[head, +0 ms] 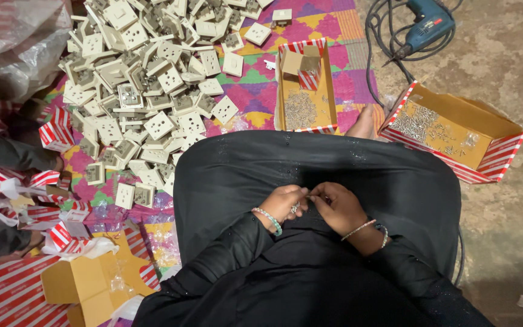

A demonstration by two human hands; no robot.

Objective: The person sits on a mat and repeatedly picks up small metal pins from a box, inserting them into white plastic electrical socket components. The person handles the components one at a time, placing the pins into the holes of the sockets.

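Note:
My left hand (284,204) and my right hand (338,207) meet over my lap on black cloth (334,163). Their fingertips pinch together around something very small that I cannot make out. A ring shows on the left hand, and both wrists carry bangles. A big heap of beige socket plates (152,79) lies on the patterned mat (310,27) ahead and to the left.
A long red-striped cardboard box (328,85) with small metal screws stands ahead; a wider one (485,130) with screws sits to the right. A blue power drill (428,24) with its cable lies at the far right. Striped cartons (55,130), a torn brown box (86,281) and plastic bags (19,36) crowd the left.

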